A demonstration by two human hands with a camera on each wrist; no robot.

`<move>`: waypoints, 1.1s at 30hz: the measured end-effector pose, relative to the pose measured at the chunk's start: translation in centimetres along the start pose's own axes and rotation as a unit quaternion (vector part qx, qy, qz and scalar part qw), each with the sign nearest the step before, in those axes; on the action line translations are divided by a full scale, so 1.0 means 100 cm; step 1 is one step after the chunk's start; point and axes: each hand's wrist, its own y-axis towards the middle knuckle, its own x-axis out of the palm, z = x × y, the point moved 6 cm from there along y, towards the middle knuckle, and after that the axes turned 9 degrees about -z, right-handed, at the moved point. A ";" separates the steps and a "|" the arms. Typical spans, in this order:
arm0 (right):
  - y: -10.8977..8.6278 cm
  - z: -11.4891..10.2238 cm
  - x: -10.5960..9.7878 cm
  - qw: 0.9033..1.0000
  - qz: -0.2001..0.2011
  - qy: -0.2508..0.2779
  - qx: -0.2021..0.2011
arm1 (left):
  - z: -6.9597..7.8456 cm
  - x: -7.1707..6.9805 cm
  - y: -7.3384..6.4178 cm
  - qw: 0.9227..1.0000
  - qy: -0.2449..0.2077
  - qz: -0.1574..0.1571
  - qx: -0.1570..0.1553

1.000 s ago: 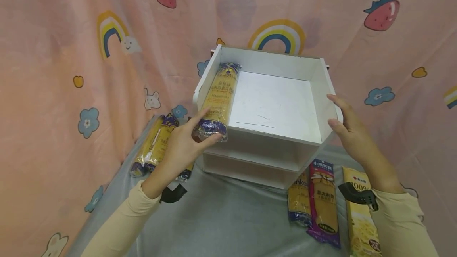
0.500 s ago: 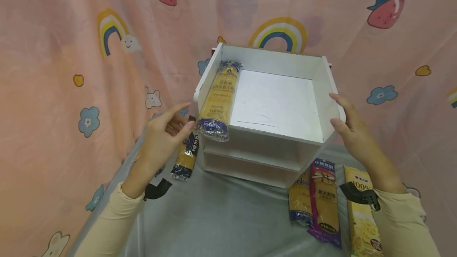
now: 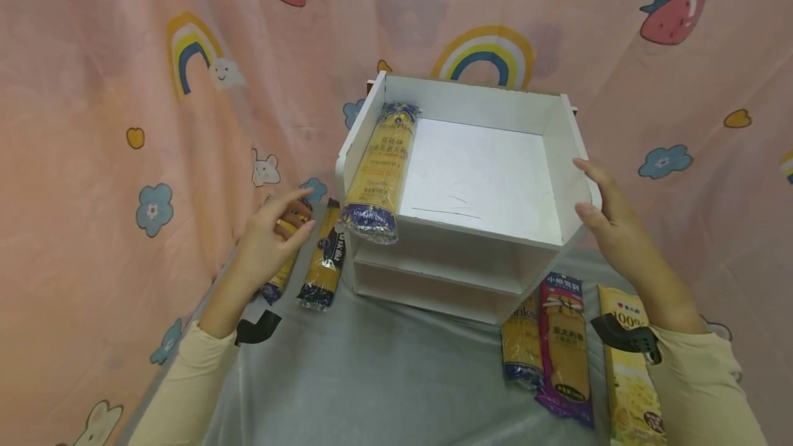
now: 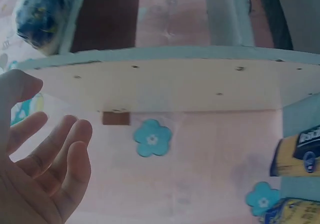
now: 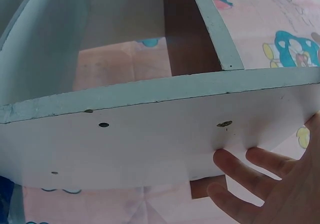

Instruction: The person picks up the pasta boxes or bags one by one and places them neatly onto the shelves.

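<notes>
A small white shelf unit stands in the middle, with a spaghetti pack lying along the left side of its top tier. That pack's blue lower end sticks out slightly over the front edge. My left hand hovers left of the shelf, fingers loosely bent, holding nothing. Below and behind it lies a yellow pasta pack, partly hidden by the hand. My right hand holds the shelf's right side panel, thumb and forefinger at its edge. In the right wrist view, other fingers touch the panel's outer face.
Left of the shelf lies a dark-ended pasta pack. On the right are a yellow pack, a purple-and-red pasta pack and a pale yellow pack. A grey cloth covers the surface; a pink patterned curtain hangs behind.
My left hand has let go of the spaghetti pack's lower end and moved left and down, away from the shelf. The pack stays on the top tier. My right hand keeps its place.
</notes>
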 end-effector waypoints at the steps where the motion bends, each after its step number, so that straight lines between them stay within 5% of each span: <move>1: 0.000 0.000 0.000 1.000 0.000 0.001 -0.001 | -0.005 0.003 0.000 1.000 0.001 -0.008 -0.005; 9: 0.000 -0.001 0.000 1.000 -0.001 -0.012 0.011 | -0.056 0.029 -0.002 0.997 0.002 -0.069 -0.047; 17: -0.001 -0.002 0.000 1.000 -0.002 -0.008 0.009 | -0.107 0.061 -0.017 0.991 -0.050 -0.101 -0.071; 33: -0.002 0.000 0.000 1.000 -0.005 0.001 0.016 | -0.170 0.102 -0.045 0.973 -0.083 -0.157 -0.144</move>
